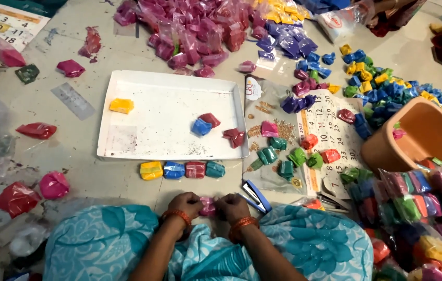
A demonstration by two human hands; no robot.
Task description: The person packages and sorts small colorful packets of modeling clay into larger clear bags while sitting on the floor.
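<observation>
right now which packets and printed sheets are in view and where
Pink packet: small, between left hand and right hand.
Row of four packets: yellow, blue, red, teal, below white tray.
Calendar sheet: white, right of tray.
Pink packet heap: top centre.

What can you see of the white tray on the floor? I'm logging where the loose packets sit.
The white tray is a shallow rectangle with a low raised rim, seemingly plastic or enamelled metal, lying flat on the floor ahead of the hands. Its surface looks scuffed and lightly speckled. Inside lie a yellow packet near the far left, and a blue packet touching a red packet right of centre. Another red packet rests at its right rim.
</observation>
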